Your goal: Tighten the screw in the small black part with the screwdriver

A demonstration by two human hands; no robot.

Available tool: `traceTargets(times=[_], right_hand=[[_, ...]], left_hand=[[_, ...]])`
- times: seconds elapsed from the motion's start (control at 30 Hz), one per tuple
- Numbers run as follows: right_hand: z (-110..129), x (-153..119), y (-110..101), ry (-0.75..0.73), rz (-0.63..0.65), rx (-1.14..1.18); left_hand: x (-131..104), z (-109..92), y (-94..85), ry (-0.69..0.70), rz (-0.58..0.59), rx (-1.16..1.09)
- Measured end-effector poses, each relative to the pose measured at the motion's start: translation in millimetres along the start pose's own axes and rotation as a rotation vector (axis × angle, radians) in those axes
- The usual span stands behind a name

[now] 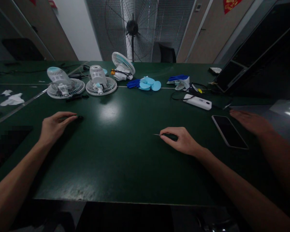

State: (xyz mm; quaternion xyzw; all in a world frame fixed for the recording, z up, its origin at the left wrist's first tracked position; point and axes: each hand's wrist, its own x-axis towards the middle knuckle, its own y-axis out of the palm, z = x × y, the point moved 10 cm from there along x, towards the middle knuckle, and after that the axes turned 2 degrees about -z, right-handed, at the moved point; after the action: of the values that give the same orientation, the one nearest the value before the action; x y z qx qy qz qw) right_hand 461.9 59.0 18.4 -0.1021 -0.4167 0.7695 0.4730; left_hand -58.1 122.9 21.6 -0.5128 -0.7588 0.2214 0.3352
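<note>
At the left of the green table, my left hand (pixel 53 126) is closed in a pinch on a small black part (pixel 80 118), whose kind I cannot make out. Right of the table's middle, my right hand (pixel 182 140) is closed around a small screwdriver (pixel 172 137) with a dark handle. Its thin metal shaft points left, low over the tabletop; most of the grip is under my fingers. Beyond my left hand, two small white fans (pixel 62 85) (pixel 100 82) lie grille-down, with a black tool-like item (pixel 77 97) beside them.
Farther back lie a third fan (pixel 123 66), light-blue fan blades (pixel 149 83), blue-and-white gloves (pixel 180 81) and a white power strip (pixel 198 102). A phone (pixel 229 131) lies right of my right hand, near another person's hand (pixel 252 121). White scraps (pixel 12 100) lie far left.
</note>
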Motion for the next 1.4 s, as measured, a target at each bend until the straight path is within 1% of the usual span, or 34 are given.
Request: traceTargets(times=[0.1,0.2,0.37,0.47,0.57,0.7,0.8,0.97,1.17,1.33,1.4], right_hand=[[1,0,-1,-0.006,-0.002,0.008],[-1,0,1,0.002,0.007,0.011],[-3,-1,2,0.009,0.016,0.021],[-2,-1,1,0.015,0.019,0.031],[-1,-1,1,0.010,0.015,0.033],[-1,0,1,0.015,0.019,0.018],[-1,0,2,0.014,0.022,0.010],[0,0,2,0.010,0.022,0.014],[0,0,2,0.011,0.025,0.023],[-2,0,2,0.015,0.022,0.026],[-3,0,2,0.015,0.021,0.024]], left_hand=[[0,1,6.9,-0.059,0.061,0.034],[-1,0,6.5,-0.099,0.064,0.053],[-2,-5,1.3,-0.087,0.029,0.069],[-2,-4,1.2,-0.079,0.034,0.075],[-2,-4,0.4,-0.045,0.012,0.111],[-5,-12,-3.2,0.102,-0.080,0.244],[-6,-18,0.2,0.179,-0.086,0.327],[-8,-22,1.1,0.188,-0.069,0.268],[-15,-32,-7.1,0.258,-0.144,0.239],[-13,-22,-0.9,0.198,-0.069,0.232],[-11,-17,-0.8,0.166,-0.057,0.209]])
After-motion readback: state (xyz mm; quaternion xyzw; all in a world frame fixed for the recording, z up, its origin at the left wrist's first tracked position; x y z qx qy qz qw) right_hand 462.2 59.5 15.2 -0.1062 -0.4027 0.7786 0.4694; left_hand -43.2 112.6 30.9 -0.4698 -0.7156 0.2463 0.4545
